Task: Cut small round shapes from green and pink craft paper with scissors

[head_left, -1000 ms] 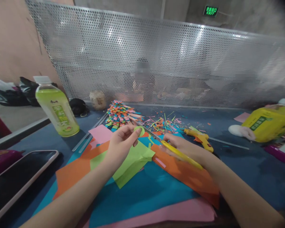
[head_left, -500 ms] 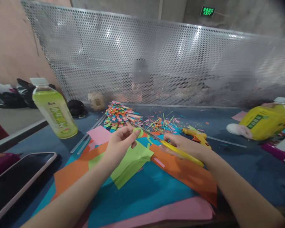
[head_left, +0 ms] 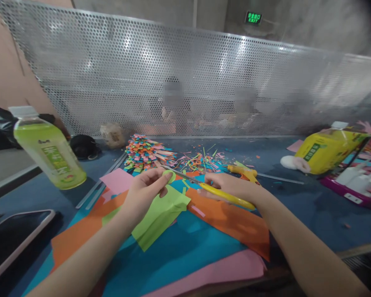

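Observation:
My left hand (head_left: pixel 144 194) pinches a small green paper piece (head_left: pixel 170 176) between thumb and fingers, just above a folded green sheet (head_left: pixel 159 214). My right hand (head_left: pixel 230 187) grips yellow-handled scissors (head_left: pixel 222 194), whose blades point left and reach the green piece. Both hands hover over overlapping orange (head_left: pixel 235 220), blue (head_left: pixel 179 251) and pink (head_left: pixel 210 272) paper sheets. Behind the hands stands a cone of colourful paper strips (head_left: pixel 144 152), with loose cuttings (head_left: pixel 200 161) scattered beside it.
A green drink bottle (head_left: pixel 48 150) stands at left, a phone (head_left: pixel 12 239) lies at lower left. A yellow glue gun (head_left: pixel 243 172) lies behind my right hand. A yellow bottle (head_left: pixel 326 150) lies at right. A perforated metal screen (head_left: pixel 185 78) closes the table's far edge; people sit behind it.
The view has swung to the right, so everything has shifted left in frame. Both hands keep the same hold on the green piece and the scissors.

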The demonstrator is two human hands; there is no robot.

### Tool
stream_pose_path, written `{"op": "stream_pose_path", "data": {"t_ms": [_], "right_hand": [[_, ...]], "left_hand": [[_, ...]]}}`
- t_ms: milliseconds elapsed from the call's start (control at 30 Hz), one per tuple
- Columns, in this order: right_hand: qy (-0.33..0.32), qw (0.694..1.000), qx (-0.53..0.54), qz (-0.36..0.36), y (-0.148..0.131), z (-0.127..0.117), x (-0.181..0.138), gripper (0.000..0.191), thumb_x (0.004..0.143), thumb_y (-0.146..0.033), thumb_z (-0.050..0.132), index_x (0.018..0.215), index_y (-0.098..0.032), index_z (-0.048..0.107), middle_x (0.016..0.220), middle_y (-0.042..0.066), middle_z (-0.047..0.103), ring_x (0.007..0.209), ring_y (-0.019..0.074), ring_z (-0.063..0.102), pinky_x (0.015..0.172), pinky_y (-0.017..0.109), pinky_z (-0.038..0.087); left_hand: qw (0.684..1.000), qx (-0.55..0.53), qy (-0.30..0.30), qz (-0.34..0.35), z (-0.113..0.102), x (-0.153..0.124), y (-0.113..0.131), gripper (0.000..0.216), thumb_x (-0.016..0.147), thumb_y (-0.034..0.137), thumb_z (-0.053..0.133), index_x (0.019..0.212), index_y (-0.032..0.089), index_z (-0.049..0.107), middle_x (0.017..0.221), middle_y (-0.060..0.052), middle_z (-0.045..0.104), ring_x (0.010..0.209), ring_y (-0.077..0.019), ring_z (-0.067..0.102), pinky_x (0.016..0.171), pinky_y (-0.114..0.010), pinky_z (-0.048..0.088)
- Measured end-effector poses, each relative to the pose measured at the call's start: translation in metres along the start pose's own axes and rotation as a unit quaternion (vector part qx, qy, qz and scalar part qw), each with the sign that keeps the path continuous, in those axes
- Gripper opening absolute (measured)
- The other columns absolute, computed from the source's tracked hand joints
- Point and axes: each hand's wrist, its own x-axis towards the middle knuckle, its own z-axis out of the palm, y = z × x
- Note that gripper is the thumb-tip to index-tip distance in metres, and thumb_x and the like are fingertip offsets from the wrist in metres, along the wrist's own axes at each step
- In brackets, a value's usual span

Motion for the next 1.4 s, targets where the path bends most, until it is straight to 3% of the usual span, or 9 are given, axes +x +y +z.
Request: {"op": "stream_pose_path", "data": {"t_ms": [267,567,700,867,933,1033,1167,1400], "right_hand": [[-0.003,1.000,-0.004,-0.008,0.006,-0.003,0.000,0.030,0.080,-0.047,0.049,0.068,-0.021,0.040,0.058,-0.003,0.043,0.049,0.0104,0.038,0.043,0.023,0.027],[0.013,0.999,-0.028,0.018,0.001,-0.008,-0.005,0.030,0.079,-0.041,0.052,0.061,-0.020,0.041,0.055,-0.003,0.046,0.045,0.0087,0.039,0.042,0.023,0.028],[0.105,0.990,-0.062,0.068,0.016,-0.009,0.004,0.029,0.078,-0.046,0.051,0.065,-0.021,0.044,0.061,0.001,0.054,0.052,0.0146,0.049,0.050,0.027,0.034],[0.300,0.937,-0.111,0.137,0.029,-0.005,0.019,0.035,0.075,-0.045,0.049,0.091,-0.015,0.042,0.087,0.020,0.058,0.086,0.0361,0.054,0.064,0.039,0.037],[0.343,0.924,-0.104,0.133,0.027,-0.002,0.021,0.038,0.074,-0.044,0.050,0.094,-0.014,0.040,0.091,0.022,0.057,0.094,0.0390,0.051,0.067,0.039,0.037],[0.359,0.925,-0.057,0.109,0.023,0.002,0.022,0.035,0.075,-0.046,0.050,0.089,-0.016,0.039,0.083,0.018,0.059,0.087,0.0360,0.055,0.064,0.037,0.037],[0.336,0.940,0.047,0.039,0.022,0.010,0.027,0.031,0.072,-0.045,0.055,0.080,-0.021,0.037,0.074,0.006,0.057,0.072,0.0251,0.057,0.059,0.032,0.038],[0.253,0.930,0.252,-0.086,0.008,0.040,0.037,0.034,0.065,-0.042,0.064,0.074,-0.023,0.038,0.068,-0.003,0.053,0.062,0.0143,0.054,0.057,0.027,0.043]], "left_hand": [[1.000,0.014,-0.023,0.005,-0.002,0.003,-0.005,0.025,0.068,0.036,0.069,0.061,0.015,0.057,0.054,0.004,0.040,0.045,-0.0051,0.038,0.040,-0.018,0.032],[0.998,0.042,-0.037,-0.020,-0.007,0.006,-0.011,0.022,0.067,0.034,0.069,0.064,0.015,0.061,0.053,0.004,0.045,0.044,-0.0053,0.041,0.041,-0.017,0.032],[0.998,0.046,-0.036,-0.031,-0.005,0.006,-0.009,0.021,0.066,0.033,0.070,0.062,0.015,0.063,0.053,0.003,0.050,0.045,-0.0055,0.043,0.043,-0.017,0.034],[0.999,0.023,-0.022,-0.039,-0.002,0.007,-0.006,0.019,0.060,0.030,0.074,0.070,0.014,0.069,0.060,-0.002,0.064,0.048,-0.0073,0.049,0.044,-0.019,0.039],[0.999,0.004,-0.015,-0.039,-0.001,0.007,-0.006,0.024,0.056,0.028,0.077,0.075,0.014,0.069,0.063,-0.003,0.067,0.050,-0.0089,0.053,0.044,-0.019,0.040],[0.999,-0.020,0.006,-0.039,-0.001,0.007,-0.006,0.032,0.052,0.028,0.079,0.078,0.014,0.067,0.067,-0.004,0.069,0.060,-0.0133,0.061,0.045,-0.020,0.043],[0.998,-0.021,0.027,-0.062,-0.001,0.006,-0.005,0.032,0.050,0.031,0.080,0.073,0.014,0.064,0.067,-0.004,0.069,0.067,-0.0177,0.065,0.045,-0.020,0.045],[0.996,-0.035,-0.009,-0.083,0.006,0.001,0.000,0.038,0.053,0.038,0.077,0.073,0.017,0.053,0.068,-0.001,0.066,0.067,-0.0186,0.065,0.045,-0.022,0.046]]}}
